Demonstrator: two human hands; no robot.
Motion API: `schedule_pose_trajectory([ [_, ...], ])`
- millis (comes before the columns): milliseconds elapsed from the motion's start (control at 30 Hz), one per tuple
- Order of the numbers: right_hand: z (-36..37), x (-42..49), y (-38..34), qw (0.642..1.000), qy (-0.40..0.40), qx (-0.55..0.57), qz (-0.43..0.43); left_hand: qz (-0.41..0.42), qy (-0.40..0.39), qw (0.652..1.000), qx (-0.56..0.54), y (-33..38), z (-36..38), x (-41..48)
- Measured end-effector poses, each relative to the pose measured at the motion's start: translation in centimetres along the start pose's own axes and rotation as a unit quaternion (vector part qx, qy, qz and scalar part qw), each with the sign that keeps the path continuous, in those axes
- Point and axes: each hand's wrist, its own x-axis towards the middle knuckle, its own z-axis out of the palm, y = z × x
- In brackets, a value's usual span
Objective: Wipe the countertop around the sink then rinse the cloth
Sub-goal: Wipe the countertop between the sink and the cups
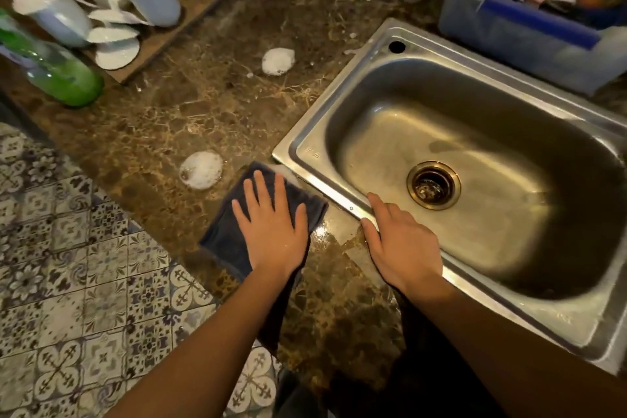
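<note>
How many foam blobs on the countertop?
2. One foam blob lies left of the sink near its far corner; the other beside the cloth. Cloth may hide more.

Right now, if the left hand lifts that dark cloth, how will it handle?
Probably floppy: the cloth lies flat under the left hand and seems to droop over the countertop edge. Likely damp, so heavier and clingy: the surface beside it shines wet.
</note>
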Motion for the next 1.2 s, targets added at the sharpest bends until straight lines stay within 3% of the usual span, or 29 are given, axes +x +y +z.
schedule_pose_trajectory([
  [267, -1.5, 0.7, 0.5, 0.986, -0.112, 0.120, 0.008, 0.145, -0.015, 0.989, -0.014, 2.2, 1.3, -7.5],
  [400, -1.8, 1.5, 1.1, 0.959, -0.161, 0.230, 0.032, 0.215, -0.011, 0.976, -0.023, 6.0, 2.0, -13.0],
  [467, -1.5, 2.1, 1.6, 0.929, -0.180, 0.319, 0.060, 0.232, -0.025, 0.972, -0.033, 9.1, 2.6, -16.3],
  [633, -4.3, 0.3, 1.8, 0.848, -0.257, 0.456, 0.080, 0.154, -0.071, 0.985, -0.029, 15.2, 3.9, -21.7],
  [767, -6.2, -0.9, 3.6, 0.836, -0.273, 0.472, 0.066, 0.083, -0.064, 0.992, -0.064, 15.7, 3.4, -21.2],
  [833, -5.7, -2.1, 5.1, 0.860, -0.245, 0.443, 0.059, 0.054, -0.049, 0.995, -0.075, 15.6, 3.1, -20.5],
  [867, -4.9, -2.9, 6.2, 0.893, -0.219, 0.390, 0.047, 0.042, -0.037, 0.995, -0.078, 15.3, 3.0, -19.9],
  [933, -2.9, -4.3, 9.2, 0.963, -0.168, 0.210, -0.003, 0.021, -0.012, 0.997, -0.077, 14.3, 3.0, -18.3],
  [967, -2.2, -5.0, 10.4, 0.977, -0.156, 0.147, -0.007, 0.012, -0.003, 0.997, -0.072, 13.5, 2.9, -17.3],
  [1200, -0.6, -5.7, 12.1, 0.995, -0.055, 0.083, -0.021, -0.028, 0.022, 0.998, -0.047, 6.5, 1.9, -7.4],
])
